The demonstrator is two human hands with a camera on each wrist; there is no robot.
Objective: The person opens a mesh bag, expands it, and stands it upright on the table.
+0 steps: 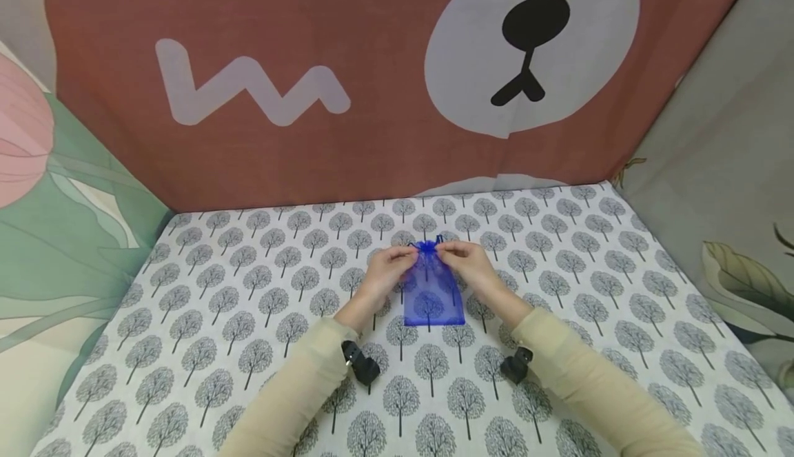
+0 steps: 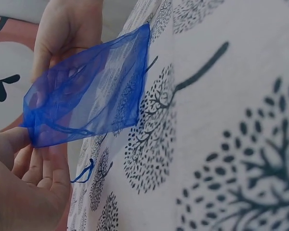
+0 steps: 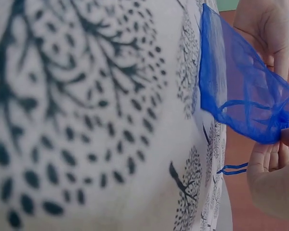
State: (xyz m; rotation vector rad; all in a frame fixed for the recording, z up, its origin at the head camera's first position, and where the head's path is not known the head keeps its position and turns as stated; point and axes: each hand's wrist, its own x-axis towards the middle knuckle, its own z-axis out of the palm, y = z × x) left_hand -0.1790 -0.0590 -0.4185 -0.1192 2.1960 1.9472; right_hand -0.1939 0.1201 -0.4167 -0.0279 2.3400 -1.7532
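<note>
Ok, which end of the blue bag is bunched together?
The far end, between the left hand and right hand; the near end spreads wide.

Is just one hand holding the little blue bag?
No, the left hand and the right hand both pinch the blue bag near its gathered top.

Bag (image 1: 432, 298) over cloth (image 1: 238, 312), as I see it: left hand (image 1: 386, 272) at the bag's ten o'clock, right hand (image 1: 474, 271) at two; wall (image 1: 384, 150) behind, at twelve.
</note>
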